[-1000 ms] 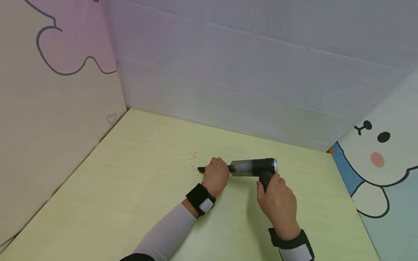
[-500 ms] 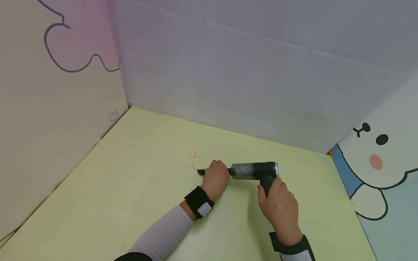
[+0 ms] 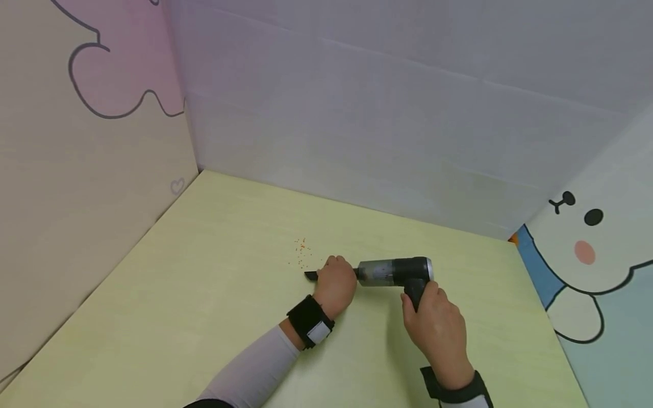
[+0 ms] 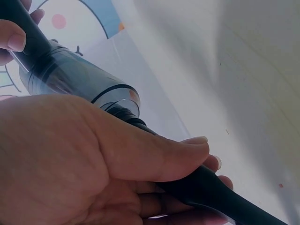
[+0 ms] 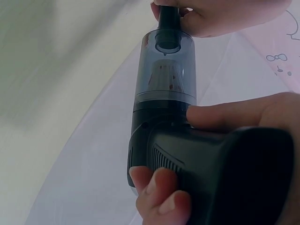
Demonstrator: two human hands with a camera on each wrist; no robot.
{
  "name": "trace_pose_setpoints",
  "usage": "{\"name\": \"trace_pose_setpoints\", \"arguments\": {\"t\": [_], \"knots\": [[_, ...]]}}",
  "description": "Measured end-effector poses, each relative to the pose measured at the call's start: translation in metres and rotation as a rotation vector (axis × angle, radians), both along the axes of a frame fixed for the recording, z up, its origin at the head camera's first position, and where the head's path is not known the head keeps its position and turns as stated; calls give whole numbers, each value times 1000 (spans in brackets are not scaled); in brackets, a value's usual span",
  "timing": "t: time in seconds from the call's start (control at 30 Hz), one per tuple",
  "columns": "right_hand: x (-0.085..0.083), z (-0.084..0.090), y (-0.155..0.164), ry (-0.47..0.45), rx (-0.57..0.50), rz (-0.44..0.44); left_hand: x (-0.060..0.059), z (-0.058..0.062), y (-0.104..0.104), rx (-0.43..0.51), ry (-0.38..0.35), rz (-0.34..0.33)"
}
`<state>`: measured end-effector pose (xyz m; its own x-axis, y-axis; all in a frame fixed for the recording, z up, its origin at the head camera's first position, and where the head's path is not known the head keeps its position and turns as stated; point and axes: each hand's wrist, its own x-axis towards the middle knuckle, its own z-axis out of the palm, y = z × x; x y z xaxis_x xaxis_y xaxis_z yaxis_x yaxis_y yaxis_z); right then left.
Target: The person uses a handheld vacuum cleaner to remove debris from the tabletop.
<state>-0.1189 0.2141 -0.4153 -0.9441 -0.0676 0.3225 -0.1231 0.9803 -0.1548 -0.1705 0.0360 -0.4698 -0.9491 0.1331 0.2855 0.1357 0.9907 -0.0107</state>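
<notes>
Fingers [image 5: 161, 183] curled round a handheld vacuum [image 3: 408, 268]

My right hand [image 3: 437, 328] grips its black handle [image 5: 206, 154], thumb [image 5: 225, 113] one side and fingers the other, while my left hand [image 3: 334, 288] pinches the slim nozzle [image 4: 201, 185] between thumb and fingers. The vacuum points leftward over the pale yellow table [image 3: 204, 283] — clear canister [image 3: 376, 273] between my two hands, nozzle tip [image 3: 309, 276] near a scatter of orange specks [image 3: 302, 247]. Whether that tip touches the table, I cannot tell.
</notes>
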Motion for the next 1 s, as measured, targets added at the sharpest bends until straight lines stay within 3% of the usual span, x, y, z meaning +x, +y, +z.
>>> {"name": "trace_pose_setpoints", "arguments": {"t": [0.1,0.3,0.53,1.0], "knots": [[0,0,0,12,3,-3,-2,0,0,-10,-2,-6],[-1,2,-2,12,3,-19,-4,-5,0,-33,99,-16],[-5,1,-5,21,9,-32,-11,-9,-3,-47,139,-38],[-15,-5,-13,30,13,-41,-21,-8,-10,-25,86,-64]]}}
